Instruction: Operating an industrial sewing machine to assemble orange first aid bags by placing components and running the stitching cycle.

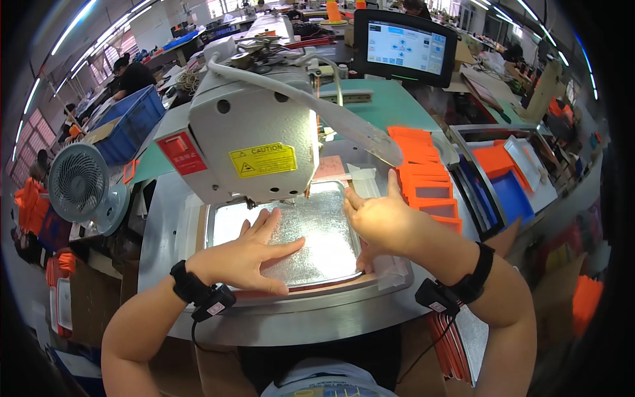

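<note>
Shirt front, bent forearms, left hand splayed flat, empty, on silvery panel; right hand half-curled alongside, hold unclear

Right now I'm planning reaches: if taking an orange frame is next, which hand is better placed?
Probably the right hand: it's nearer the orange frames, while the left hand lies farther left, on the silver panel.

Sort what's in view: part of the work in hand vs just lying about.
In use:
- silver panel, touched by both hands: left hand, right hand
- grey machine head over it

Apparently lying about:
- fan
- blue crate
- orange frames (untouched; might be for this work, can't tell)
</note>
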Demonstrator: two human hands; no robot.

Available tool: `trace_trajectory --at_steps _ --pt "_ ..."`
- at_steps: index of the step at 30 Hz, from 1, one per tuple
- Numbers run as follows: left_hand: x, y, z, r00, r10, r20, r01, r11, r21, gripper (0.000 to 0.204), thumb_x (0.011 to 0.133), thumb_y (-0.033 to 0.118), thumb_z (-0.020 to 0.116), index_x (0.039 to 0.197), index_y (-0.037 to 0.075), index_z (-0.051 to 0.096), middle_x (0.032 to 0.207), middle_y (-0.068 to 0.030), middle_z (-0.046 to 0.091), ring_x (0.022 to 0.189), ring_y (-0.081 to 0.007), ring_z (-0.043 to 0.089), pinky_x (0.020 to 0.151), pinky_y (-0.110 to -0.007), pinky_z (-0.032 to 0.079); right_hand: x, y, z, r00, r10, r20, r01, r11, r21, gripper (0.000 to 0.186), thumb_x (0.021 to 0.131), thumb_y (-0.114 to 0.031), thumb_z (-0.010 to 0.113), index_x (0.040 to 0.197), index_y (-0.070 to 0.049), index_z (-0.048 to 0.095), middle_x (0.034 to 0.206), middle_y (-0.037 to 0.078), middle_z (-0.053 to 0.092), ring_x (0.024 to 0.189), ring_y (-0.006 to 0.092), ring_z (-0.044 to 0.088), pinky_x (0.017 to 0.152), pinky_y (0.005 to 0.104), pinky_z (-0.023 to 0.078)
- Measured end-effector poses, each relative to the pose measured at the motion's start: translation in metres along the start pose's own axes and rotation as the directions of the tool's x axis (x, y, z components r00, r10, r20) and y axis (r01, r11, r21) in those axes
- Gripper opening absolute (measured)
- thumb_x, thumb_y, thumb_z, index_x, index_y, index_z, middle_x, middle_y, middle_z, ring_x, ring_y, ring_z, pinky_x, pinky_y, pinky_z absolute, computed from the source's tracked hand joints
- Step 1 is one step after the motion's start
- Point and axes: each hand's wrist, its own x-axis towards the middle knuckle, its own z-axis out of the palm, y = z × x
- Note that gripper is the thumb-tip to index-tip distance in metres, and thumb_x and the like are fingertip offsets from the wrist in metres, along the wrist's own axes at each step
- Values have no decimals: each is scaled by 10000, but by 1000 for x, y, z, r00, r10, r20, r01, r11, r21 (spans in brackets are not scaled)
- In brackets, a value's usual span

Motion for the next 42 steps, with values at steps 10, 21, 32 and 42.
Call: trace_trajectory --at_steps 10,21,32,42 --pt "1 1 1 1000 22 12 -23 996 89 883 774 674 688 1515 276 419 1513 -479 9 1426 -640 -11 1155 -647 133 -1 0 18 988 27 -155 -22 999 37 1220 548 -566 856 1477 50 360 1604 183 276 1295 254 547 1099 769 159" --pt "-2 8 1 1000 -12 6 12 998 60 846 782 573 728 1517 295 413 1517 -470 40 1432 -623 52 1138 -687 133 -6 15 34 939 -104 -328 144 985 100 1184 556 -629 785 1442 51 390 1578 206 309 1267 279 557 1062 757 237" --pt "-8 1 -2 1000 -8 16 8 1000 -1 900 751 585 741 1527 288 393 1532 -457 41 1453 -601 9 1141 -694 105 -2 16 37 924 -133 -357 191 972 133 1239 548 -662 764 1473 43 338 1556 221 342 1396 322 419 1104 734 204" --pt "-7 0 0 1000 -5 15 4 1000 26 892 759 593 729 1528 298 388 1532 -458 30 1449 -608 13 1141 -692 112 -2 18 38 918 -154 -366 223 962 154 1191 611 -594 805 1471 81 333 1547 243 350 1419 312 384 1087 729 223"
